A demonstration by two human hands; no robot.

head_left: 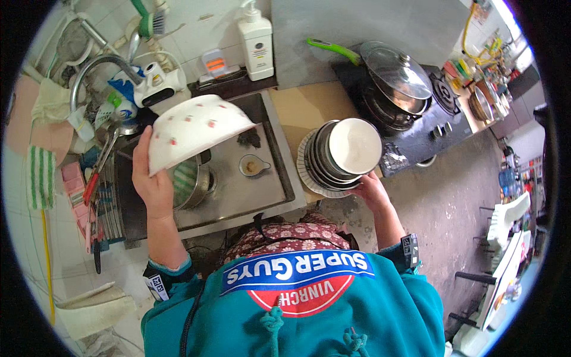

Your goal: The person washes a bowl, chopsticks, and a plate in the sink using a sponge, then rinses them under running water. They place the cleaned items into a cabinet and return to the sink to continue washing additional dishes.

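My left hand (153, 189) grips a large white bowl (196, 128) with small red motifs by its edge, holding it tilted over the left part of the metal sink (279, 149). Fingers of my right hand (375, 193) are closed at the near edge of a stack of bowls (324, 154), which rests on the counter beside the sink. A small white bowl (355, 146) tops this stack, and a plate with a fluted rim is lowest. Inside the sink are a metal pot (204, 183) with a green-striped cloth, a small spouted dish (251, 165) and a dark clump (250, 138).
A faucet (95, 62) arches at the sink's back left. Behind the sink stands a white pump bottle (257, 44). To the right, a glass-lidded pan (398, 77) with a green handle sits on the black stove (416, 140). Utensils (95, 196) line the sink's left side.
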